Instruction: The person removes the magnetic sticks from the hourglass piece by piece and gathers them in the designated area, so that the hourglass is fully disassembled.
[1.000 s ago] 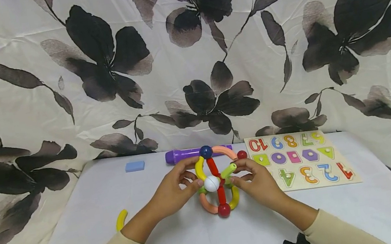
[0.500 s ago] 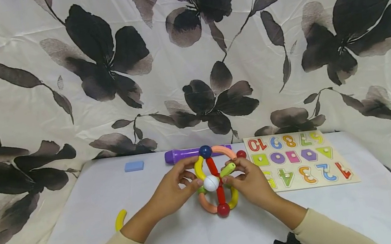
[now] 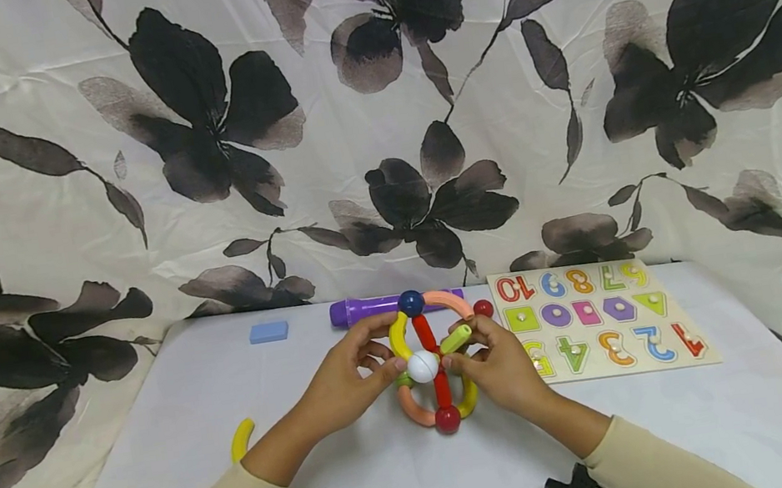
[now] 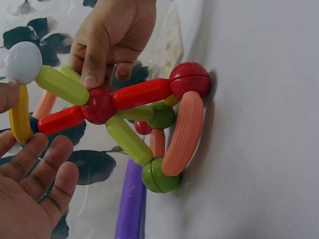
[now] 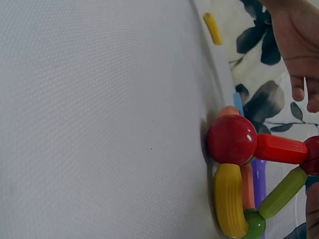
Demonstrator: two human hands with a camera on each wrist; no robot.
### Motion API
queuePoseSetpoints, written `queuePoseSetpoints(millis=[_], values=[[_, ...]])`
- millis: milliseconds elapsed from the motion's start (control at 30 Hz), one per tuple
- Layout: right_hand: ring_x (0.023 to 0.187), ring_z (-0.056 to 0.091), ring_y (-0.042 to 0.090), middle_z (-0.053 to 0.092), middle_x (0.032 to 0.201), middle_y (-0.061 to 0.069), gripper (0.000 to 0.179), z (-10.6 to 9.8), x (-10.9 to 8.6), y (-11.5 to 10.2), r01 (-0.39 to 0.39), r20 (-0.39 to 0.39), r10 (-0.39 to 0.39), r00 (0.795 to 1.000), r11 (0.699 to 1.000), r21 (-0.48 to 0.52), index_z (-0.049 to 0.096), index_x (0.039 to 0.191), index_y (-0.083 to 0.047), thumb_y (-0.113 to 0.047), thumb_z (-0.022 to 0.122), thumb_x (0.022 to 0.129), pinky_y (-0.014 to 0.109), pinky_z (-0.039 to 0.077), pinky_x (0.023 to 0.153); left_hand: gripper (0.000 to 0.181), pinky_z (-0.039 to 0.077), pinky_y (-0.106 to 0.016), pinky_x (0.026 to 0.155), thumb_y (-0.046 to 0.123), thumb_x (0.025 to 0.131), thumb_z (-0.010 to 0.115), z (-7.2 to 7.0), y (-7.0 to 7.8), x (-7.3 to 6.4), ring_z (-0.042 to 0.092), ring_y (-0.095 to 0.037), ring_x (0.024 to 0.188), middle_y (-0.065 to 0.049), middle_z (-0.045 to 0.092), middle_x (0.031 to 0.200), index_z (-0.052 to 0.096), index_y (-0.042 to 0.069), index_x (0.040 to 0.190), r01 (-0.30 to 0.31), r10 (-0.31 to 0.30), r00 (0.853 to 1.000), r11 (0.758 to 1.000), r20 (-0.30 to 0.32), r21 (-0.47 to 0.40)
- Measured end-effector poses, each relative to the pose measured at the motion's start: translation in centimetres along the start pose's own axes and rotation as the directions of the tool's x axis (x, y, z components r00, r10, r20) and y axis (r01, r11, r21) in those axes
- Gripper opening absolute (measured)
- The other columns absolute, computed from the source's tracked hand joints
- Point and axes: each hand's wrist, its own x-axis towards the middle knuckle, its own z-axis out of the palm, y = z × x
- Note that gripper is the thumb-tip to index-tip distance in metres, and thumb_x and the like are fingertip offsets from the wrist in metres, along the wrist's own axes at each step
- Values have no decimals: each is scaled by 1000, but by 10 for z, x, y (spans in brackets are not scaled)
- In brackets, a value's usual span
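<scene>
In the head view we see a ball-and-stick toy [image 3: 442, 390] standing at the middle of the white table [image 3: 366, 484], between the two hands. The left hand [image 3: 350, 376] pinches the yellow curved stick [image 3: 399, 337], thumb at the white ball [image 3: 423, 366]. The right hand [image 3: 503, 362] pinches a light green stick [image 3: 455, 340] between thumb and fingers. Behind the toy we find a purple tube [image 3: 363, 310], a blue block [image 3: 268, 332] to its left and a number board [image 3: 675, 314] to its right.

In the left wrist view we see the lower red ball [image 4: 189, 79] touching the white table, a peach stick [image 4: 184, 134] joining it to a green ball [image 4: 161, 175]. The left hand's free fingers [image 4: 55, 157] are slightly spread.

In the right wrist view we see a lower yellow stick [image 5: 228, 199] joined to that red ball; the right hand is mostly cut off, so we cannot tell its grip there.
</scene>
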Motion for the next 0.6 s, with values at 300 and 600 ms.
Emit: queuePoseSetpoints(millis=[300, 600], values=[[74, 63, 21, 73, 95, -2, 36, 2, -2, 1, 40, -36, -42, 998, 997, -67, 64, 110, -14, -8, 86, 83, 25, 56, 62, 61, 54, -36, 92, 21, 95, 76, -1, 0, 0, 63, -14, 105, -2, 61, 137, 49, 20, 149, -11, 11, 1000, 1000, 0, 2], [78, 63, 20, 70, 93, -4, 35, -6, -12, 1, 30, -47, -36, 998, 992, -119, 65, 110, -15, -11, 87, 83, 24, 55, 65, 61, 54, -37, 91, 20, 94, 77, 0, 0, 1, 63, -14, 105, -2, 62, 136, 49, 20, 149, 10, -10, 1000, 1000, -6, -1]])
